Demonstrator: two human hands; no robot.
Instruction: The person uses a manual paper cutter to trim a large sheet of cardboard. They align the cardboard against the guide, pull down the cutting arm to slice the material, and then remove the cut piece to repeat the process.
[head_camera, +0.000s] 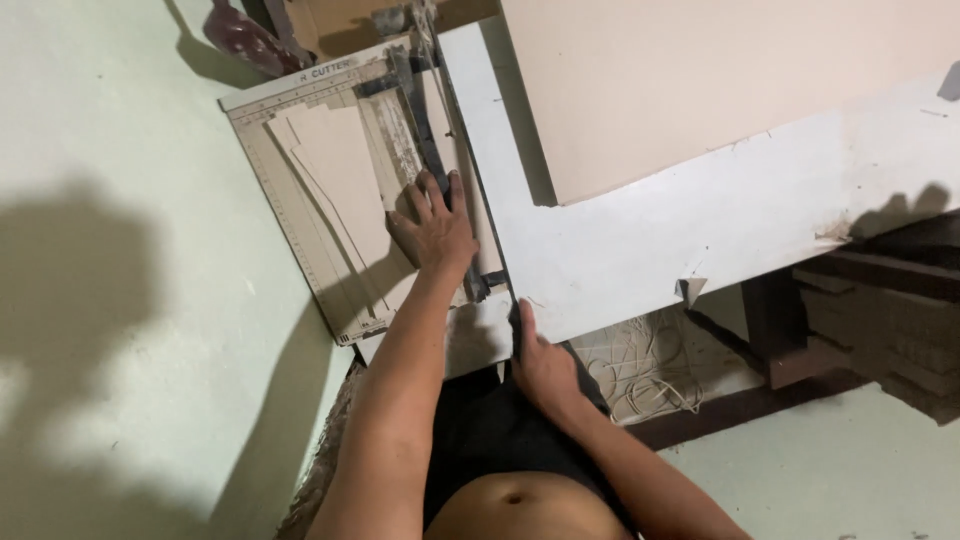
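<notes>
A grey paper cutter (290, 215) with a gridded base lies on the pale floor. A stack of beige card sheets (340, 165) rests on its base. My left hand (432, 225) presses flat on the sheets and the dark clamp bar (420, 120) beside the blade edge. My right hand (540, 362) is closed around the dark handle of the cutter's blade arm (480, 200) at its near end, with the arm lowered along the cutter's right edge.
A large L-shaped white board (700, 220) lies right of the cutter, with a big beige sheet (720, 80) on it. Loose rubber bands (650, 365) sit below it. Stacked brown cardboard (880, 330) is at the right. A dark reddish object (245, 35) lies at the top left.
</notes>
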